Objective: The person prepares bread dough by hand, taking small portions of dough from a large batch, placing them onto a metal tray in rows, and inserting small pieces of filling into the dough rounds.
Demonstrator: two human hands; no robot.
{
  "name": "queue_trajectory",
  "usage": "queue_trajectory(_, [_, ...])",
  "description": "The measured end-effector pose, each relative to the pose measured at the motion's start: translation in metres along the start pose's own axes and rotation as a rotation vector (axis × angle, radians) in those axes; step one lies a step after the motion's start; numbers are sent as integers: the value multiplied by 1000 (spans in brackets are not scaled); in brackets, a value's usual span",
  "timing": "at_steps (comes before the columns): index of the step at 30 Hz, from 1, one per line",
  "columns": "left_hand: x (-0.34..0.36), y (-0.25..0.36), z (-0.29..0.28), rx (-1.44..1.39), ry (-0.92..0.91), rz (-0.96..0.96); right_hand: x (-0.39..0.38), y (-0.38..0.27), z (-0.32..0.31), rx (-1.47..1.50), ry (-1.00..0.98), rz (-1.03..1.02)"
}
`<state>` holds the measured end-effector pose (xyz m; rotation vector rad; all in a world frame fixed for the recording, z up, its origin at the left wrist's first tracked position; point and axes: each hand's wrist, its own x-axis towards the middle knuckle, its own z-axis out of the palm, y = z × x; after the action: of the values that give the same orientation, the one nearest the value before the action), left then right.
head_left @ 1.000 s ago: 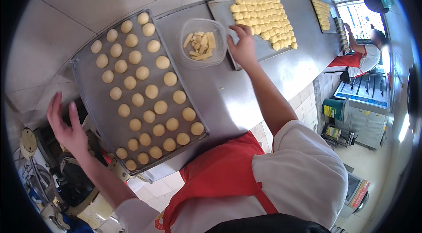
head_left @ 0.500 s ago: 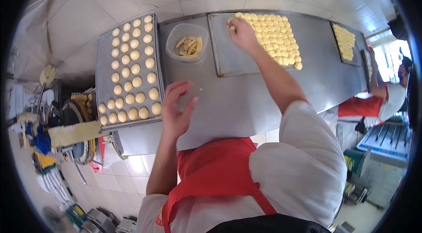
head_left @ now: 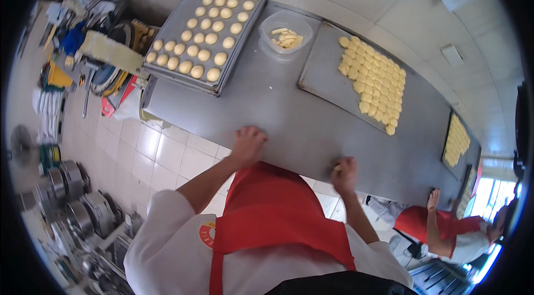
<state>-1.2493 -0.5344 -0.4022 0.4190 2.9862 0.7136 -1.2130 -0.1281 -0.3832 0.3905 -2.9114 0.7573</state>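
My left hand [head_left: 249, 145] rests at the front edge of the metal table, knuckles up, fingers curled under; whatever lies beneath them is hidden. Farther right along that edge, my right hand [head_left: 346, 175] is closed, and a bit of pale yellow dough shows between its fingers. Beyond it lies a flat tray [head_left: 320, 70] with many small yellow dough pieces [head_left: 375, 81] packed side by side on its right part. A clear plastic tub [head_left: 285, 33] holding pale yellow sticks [head_left: 286, 38] stands left of that tray.
At the left end of the table [head_left: 272, 122], a baking tray [head_left: 181, 20] carries spaced round dough balls [head_left: 214, 27]. Another tray of dough pieces [head_left: 456, 140] lies far right, near a co-worker in a red apron [head_left: 428, 225]. Metal equipment [head_left: 83, 206] stands lower left.
My right hand has left the dough pieces on the tray and come back to the table's front edge. My left hand has lowered and curled its fingers. The view has turned.
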Motion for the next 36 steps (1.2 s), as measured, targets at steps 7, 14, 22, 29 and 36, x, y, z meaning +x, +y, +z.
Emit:
queue_trajectory(7, [151, 9, 30, 35, -44, 347, 120, 6, 50, -174, -71, -377])
queue_trajectory(14, [6, 1, 38, 14, 126, 91, 15, 32, 36, -148, -11, -198])
queue_trajectory(22, [104, -8, 26, -31, 25, 247, 124, 5, 25, -250, -176, -183])
queue_trajectory(29, [52, 34, 41, -138, 11, 229, 23, -27, 48, -119, -75, -167])
queue_trajectory(36, [98, -16, 56, -172, 371, 318, 98, 8, 51, -198, -82, -189])
